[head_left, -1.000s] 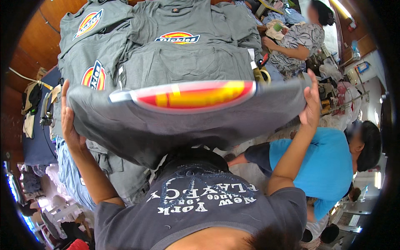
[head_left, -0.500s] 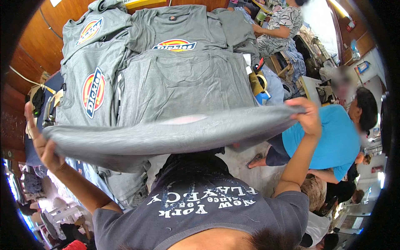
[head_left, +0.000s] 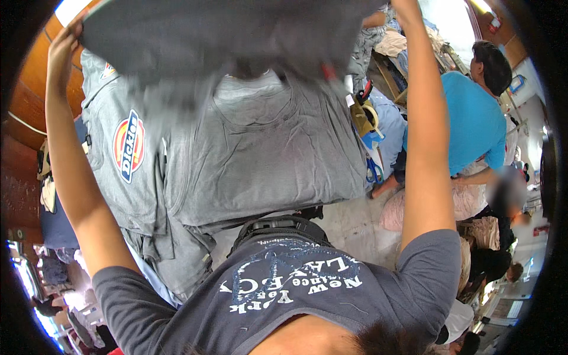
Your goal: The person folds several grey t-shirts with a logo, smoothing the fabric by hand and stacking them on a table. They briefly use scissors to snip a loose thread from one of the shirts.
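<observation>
A grey T-shirt (head_left: pixel 225 38), blurred by motion, is stretched high between my raised hands at the top of the head view. My left hand (head_left: pixel 66 38) is closed on its left end. At the top edge my right hand (head_left: pixel 407 10) is partly cut off, closed at the shirt's right end, its fingertips mostly out of sight. Below the raised cloth lies a grey T-shirt (head_left: pixel 266 160) spread flat, its neckline toward the far side. To its left is another grey T-shirt (head_left: pixel 100 171) with a red, yellow and blue printed badge (head_left: pixel 128 146).
Right of the spread shirts are blue-handled scissors (head_left: pixel 374 170) and a tape roll (head_left: pixel 371 118). A person in a blue shirt (head_left: pixel 473 121) is close on my right, near a pale pink bundle (head_left: pixel 399 210). A wooden wall (head_left: pixel 23 160) bounds the left.
Both hands have risen and moved away from me, lifting the grey T-shirt from near my body to above the far shirts. The person in blue has shifted upward in the picture.
</observation>
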`<state>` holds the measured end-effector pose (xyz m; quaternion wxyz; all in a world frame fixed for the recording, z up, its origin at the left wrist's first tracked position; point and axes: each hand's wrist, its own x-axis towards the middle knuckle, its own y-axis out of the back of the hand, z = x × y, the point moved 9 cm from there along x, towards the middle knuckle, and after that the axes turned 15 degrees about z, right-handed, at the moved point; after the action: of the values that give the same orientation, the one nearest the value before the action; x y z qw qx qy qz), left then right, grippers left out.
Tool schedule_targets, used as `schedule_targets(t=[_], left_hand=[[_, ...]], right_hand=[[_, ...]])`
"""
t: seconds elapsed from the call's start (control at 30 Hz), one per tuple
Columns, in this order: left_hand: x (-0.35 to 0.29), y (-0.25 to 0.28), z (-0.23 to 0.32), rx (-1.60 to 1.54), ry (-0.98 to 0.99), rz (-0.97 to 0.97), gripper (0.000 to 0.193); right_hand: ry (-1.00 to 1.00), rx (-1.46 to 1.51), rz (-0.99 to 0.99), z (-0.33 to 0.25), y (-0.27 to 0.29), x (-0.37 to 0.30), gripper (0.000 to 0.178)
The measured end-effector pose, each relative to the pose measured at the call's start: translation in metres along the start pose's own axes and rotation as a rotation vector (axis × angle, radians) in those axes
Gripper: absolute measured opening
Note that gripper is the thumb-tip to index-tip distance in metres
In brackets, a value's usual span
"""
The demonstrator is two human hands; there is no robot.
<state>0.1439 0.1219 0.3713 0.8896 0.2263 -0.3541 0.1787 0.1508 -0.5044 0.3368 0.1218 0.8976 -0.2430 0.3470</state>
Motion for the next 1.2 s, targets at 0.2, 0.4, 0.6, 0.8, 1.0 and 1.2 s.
schedule_targets(t=[0.2,0.4,0.6,0.8,1.0,1.2], left_hand=[[0.040,-0.052,-0.038,-0.077,0.057,-0.067,0.030],[-0.082,-0.135,-0.158,0.135,0.193,-0.264,0.028],[-0.251,-0.109,-0.094,0.370,-0.083,-0.160,0.020],[-0.408,-0.063,-0.037,0.397,0.259,-0.304,0.023],[-0.421,-0.044,0.009,0.667,0.117,-0.236,0.023],[-0.410,-0.038,0.023,0.693,0.139,-0.253,0.019]], right_hand=[[-0.077,0.066,0.036,0.033,-0.035,0.032,0.022],[-0.236,-0.280,-0.269,0.200,-0.065,-0.077,0.023],[-0.215,-0.367,-0.350,0.158,0.000,-0.242,0.018],[-0.596,-0.495,-0.371,0.094,0.125,-0.384,0.020],[-0.698,-0.501,-0.359,0.076,0.130,-0.449,0.025],[-0.512,-0.744,-0.226,0.073,0.129,-0.438,0.026]])
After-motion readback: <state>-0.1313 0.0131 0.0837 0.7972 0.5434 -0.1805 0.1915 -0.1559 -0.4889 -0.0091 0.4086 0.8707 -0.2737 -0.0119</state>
